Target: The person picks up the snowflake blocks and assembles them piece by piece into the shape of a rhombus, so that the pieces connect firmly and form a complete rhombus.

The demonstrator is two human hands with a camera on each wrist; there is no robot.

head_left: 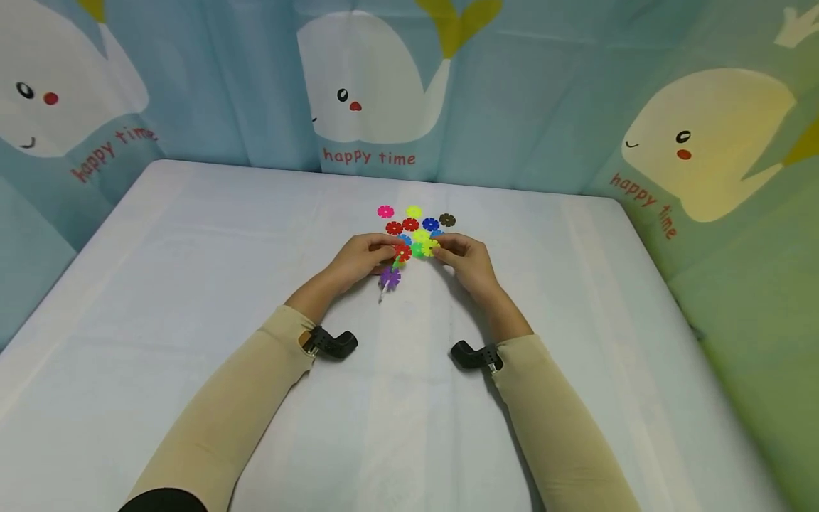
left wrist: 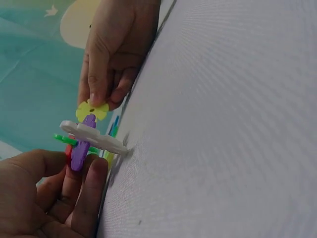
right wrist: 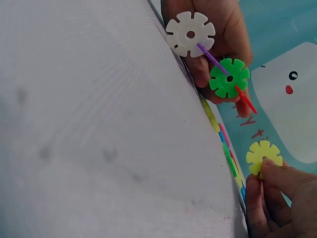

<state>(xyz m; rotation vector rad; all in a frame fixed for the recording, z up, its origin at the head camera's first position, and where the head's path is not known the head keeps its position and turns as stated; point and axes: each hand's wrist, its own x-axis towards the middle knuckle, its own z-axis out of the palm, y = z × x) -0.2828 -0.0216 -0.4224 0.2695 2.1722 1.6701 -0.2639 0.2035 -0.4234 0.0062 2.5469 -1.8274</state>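
My left hand [head_left: 361,259] grips a short chain of slotted plastic discs by its red disc [head_left: 402,252]. Joined on after the red one are a green disc [right wrist: 229,78], a purple disc [head_left: 390,278] and a white disc [right wrist: 190,34], each set crosswise to its neighbour. Between thumb and fingertips my right hand [head_left: 466,259] pinches a loose yellow disc [right wrist: 264,157], its slotted edge facing the chain. In the head view the yellow and red discs are a small gap apart, just above the table.
Several loose discs lie on the white table [head_left: 256,235] beyond the hands, among them a pink disc [head_left: 385,212], a blue disc [head_left: 431,224] and a brown disc [head_left: 447,220]. A whale-printed curtain [head_left: 256,85] hangs behind the table's far edge.
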